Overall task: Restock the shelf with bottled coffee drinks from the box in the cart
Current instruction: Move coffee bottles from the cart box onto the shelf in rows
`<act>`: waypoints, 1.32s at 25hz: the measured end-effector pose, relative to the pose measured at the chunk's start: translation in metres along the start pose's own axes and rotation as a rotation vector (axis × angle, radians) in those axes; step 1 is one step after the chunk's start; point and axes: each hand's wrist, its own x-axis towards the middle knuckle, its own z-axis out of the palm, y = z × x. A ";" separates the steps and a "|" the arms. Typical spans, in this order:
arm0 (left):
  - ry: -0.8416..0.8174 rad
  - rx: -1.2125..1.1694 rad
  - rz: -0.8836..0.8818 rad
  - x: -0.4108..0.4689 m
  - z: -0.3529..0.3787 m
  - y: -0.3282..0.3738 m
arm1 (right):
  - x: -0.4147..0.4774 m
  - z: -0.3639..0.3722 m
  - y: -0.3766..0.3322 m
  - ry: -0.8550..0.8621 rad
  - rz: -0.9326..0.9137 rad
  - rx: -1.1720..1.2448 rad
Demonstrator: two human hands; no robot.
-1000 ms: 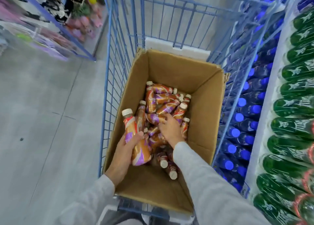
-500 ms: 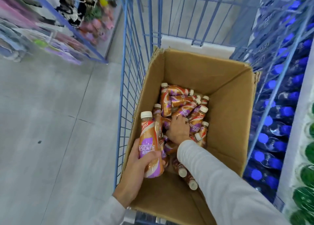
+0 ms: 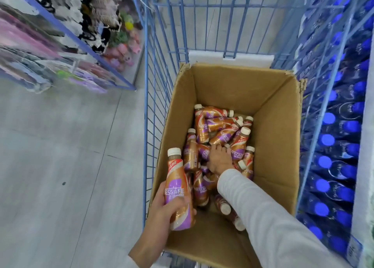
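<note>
One coffee bottle (image 3: 179, 188) stood nearly upright in the left hand (image 3: 162, 213), whose fingers and thumb were wrapped round its lower half, just above the near left edge of the box (image 3: 273, 126). It had a white cap, a copper body and a purple label band. Down inside the box, the loose bottles (image 3: 218, 126) of the same kind lay in a jumble, most on their sides and pointing different ways, spread from the middle of the box bottom toward its far wall, with a few more lying toward the near edge. The right hand (image 3: 219, 158) was lowered into the middle of this heap, its back turned up and its fingertips among the bottles; whether it was gripping one could not be told. A pale sleeve (image 3: 263, 217) covered that arm across the near right corner of the box. The brown cardboard box stood open, its flaps up, inside a blue wire cart (image 3: 153, 105), with its left wall close against the cart's left side. Just to the right of the cart ran a shelf (image 3: 334, 146) packed with blue-capped bottles. Left of the cart lay grey floor (image 3: 60, 166), with a blurred rack of goods (image 3: 60, 34) beyond it.
</note>
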 end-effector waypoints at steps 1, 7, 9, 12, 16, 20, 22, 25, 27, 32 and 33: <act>0.001 -0.023 0.009 -0.002 0.000 -0.001 | -0.004 -0.002 0.001 0.017 -0.001 0.015; -0.053 -0.001 0.117 -0.034 0.013 0.014 | -0.116 -0.048 0.031 0.034 0.219 0.974; -0.116 0.022 0.167 -0.051 0.027 0.026 | -0.179 -0.073 0.042 0.051 0.237 1.323; -0.269 0.060 0.232 -0.075 0.056 0.039 | -0.270 -0.103 0.057 0.208 0.264 1.642; -0.507 0.187 0.335 -0.130 0.109 0.031 | -0.380 -0.117 0.081 0.469 0.233 1.863; -0.759 0.285 0.407 -0.205 0.157 -0.012 | -0.494 -0.098 0.102 0.794 0.206 1.991; -0.870 0.327 0.444 -0.248 0.173 -0.040 | -0.551 -0.078 0.109 0.919 0.187 2.048; -1.060 0.415 0.477 -0.313 0.190 -0.088 | -0.638 -0.036 0.116 1.166 0.221 2.060; -1.165 0.480 0.510 -0.350 0.197 -0.122 | -0.692 -0.006 0.117 1.316 0.237 2.035; -1.498 0.613 0.460 -0.444 0.206 -0.208 | -0.813 0.062 0.117 1.643 0.302 1.908; -1.549 0.632 0.453 -0.460 0.208 -0.222 | -0.833 0.072 0.116 1.699 0.316 1.883</act>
